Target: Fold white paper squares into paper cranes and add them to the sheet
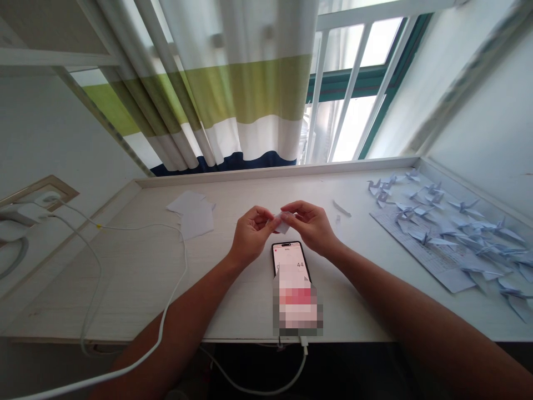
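Note:
Between my two hands, above the middle of the desk, is a small piece of folded white paper (283,226). My left hand (252,233) pinches its left side between thumb and fingers. On the other side my right hand (310,223) grips it the same way, fingertips close to those of the left. The fingers cover much of the paper, so its exact folded shape cannot be made out. Just below the hands lies a phone (287,266), screen up, its lower part blurred out.
White paper sheets (197,218) lie left of my hands. Many folded paper cranes (425,211) crowd the right side, some on a printed sheet (416,253). A paper strip (341,208) is nearby. A white cable (185,261) crosses my left forearm; another charging cable (305,347) meets the phone.

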{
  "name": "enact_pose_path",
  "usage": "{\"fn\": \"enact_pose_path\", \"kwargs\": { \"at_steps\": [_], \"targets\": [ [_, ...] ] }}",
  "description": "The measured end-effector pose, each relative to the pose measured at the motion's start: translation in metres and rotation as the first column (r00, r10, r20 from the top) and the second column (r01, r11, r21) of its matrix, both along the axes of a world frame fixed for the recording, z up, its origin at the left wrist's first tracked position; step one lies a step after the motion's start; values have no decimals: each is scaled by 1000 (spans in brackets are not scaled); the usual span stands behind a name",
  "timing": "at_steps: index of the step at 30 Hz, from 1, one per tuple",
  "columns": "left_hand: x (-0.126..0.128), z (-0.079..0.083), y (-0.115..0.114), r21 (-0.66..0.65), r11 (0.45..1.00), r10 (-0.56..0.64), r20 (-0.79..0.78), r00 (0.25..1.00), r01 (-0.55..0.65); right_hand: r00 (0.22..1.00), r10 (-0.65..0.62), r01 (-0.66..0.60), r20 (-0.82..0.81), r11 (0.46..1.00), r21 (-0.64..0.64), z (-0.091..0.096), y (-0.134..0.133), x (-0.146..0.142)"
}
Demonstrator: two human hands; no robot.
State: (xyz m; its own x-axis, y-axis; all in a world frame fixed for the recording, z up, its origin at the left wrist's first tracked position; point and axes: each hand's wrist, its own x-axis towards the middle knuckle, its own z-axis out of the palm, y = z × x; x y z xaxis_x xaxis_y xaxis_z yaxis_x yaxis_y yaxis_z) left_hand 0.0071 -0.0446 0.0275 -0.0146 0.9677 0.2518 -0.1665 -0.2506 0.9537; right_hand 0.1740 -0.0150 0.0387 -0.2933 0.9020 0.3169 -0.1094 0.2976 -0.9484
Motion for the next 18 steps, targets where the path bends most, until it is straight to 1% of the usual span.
{"fn": "enact_pose_path", "kwargs": {
  "at_steps": [4, 9, 14, 18],
  "targets": [
    [-2, -1, 1, -6, 1000, 9, -11, 1000, -9, 999, 3, -3, 33, 1000, -16, -2, 1, 0],
    [-2, -2, 1, -10, 999, 42, -13, 999, -42, 999, 5, -5, 46, 1000, 1, -2, 1, 1],
    [-2, -1, 2, -31, 999, 43, -4, 999, -43, 997, -10, 8, 76, 1000, 24, -3, 3, 2],
    [-3, 2, 2, -64, 997, 41, -4, 999, -41, 998, 28, -28, 52, 1000, 8, -3, 5, 2]
  ]
}}
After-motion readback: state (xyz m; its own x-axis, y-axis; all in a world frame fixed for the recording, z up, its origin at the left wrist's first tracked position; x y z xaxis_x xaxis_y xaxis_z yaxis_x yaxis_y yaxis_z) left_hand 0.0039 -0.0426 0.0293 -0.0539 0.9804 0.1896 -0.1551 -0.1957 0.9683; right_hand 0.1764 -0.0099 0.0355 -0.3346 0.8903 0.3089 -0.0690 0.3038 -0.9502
